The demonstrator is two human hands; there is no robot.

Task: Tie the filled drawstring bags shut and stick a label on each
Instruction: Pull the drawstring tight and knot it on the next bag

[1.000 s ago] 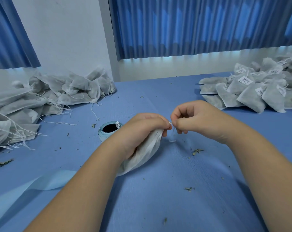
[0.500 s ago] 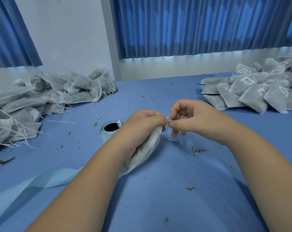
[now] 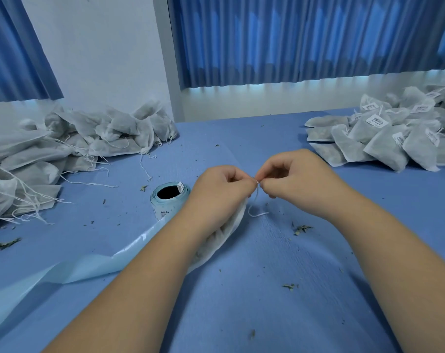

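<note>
— On the tabletop (image 3: pixel 267 309), what do the hands hold?
— The left hand (image 3: pixel 221 192) grips the white drawstring bag (image 3: pixel 227 235) by its neck. The bag lies under that hand. The right hand (image 3: pixel 292 179) pinches its string (image 3: pixel 259 214), right beside the left.
— And behind them?
— A label roll (image 3: pixel 169 200) just left. Farther back, unlabelled bags (image 3: pixel 101 133) piled left, labelled bags (image 3: pixel 394 141) piled right.

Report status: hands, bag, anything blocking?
Left hand grips bag neck. Right hand pinches drawstring. Label roll beside left hand, not blocking.
</note>
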